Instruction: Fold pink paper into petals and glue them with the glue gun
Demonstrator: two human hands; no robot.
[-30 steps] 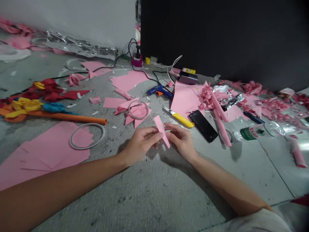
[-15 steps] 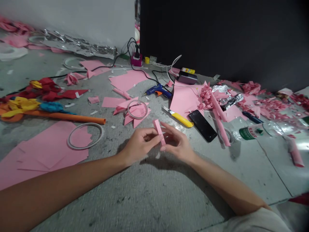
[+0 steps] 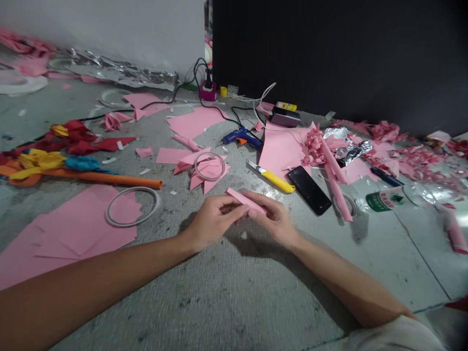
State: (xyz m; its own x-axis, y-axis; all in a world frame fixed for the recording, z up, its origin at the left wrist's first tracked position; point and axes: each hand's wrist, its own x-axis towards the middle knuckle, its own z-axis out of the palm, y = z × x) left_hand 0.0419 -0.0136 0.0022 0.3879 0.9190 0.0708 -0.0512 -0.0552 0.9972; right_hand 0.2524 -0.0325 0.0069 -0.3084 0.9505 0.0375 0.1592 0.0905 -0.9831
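Observation:
A narrow folded strip of pink paper [image 3: 245, 200] lies slantwise between my hands, above the grey floor. My left hand [image 3: 215, 217] pinches its left part, thumb on top. My right hand [image 3: 272, 217] holds the right part, its thumb meeting the left thumb near the middle; some fingers of both hands are hidden beneath the strip. Just beyond the hands lies a yellow box cutter [image 3: 276, 180] with its blade out, beside a black phone [image 3: 309, 190]. Folded pink paper pieces [image 3: 204, 183] lie farther left, with a tape roll [image 3: 196, 168] on top of them.
Pink sheets [image 3: 84, 209] lie at left with another tape roll [image 3: 156, 207]. Above them is an orange paper tube [image 3: 120, 179]. A blue glue gun [image 3: 241, 137] and black cable [image 3: 183, 83] lie ahead. A plastic bottle [image 3: 387, 200] lies at right, near scattered pink scraps [image 3: 420, 158].
The pink strip has turned from nearly upright to a slant running down to the right. My right hand's fingers have closed in on it. The view has shifted slightly.

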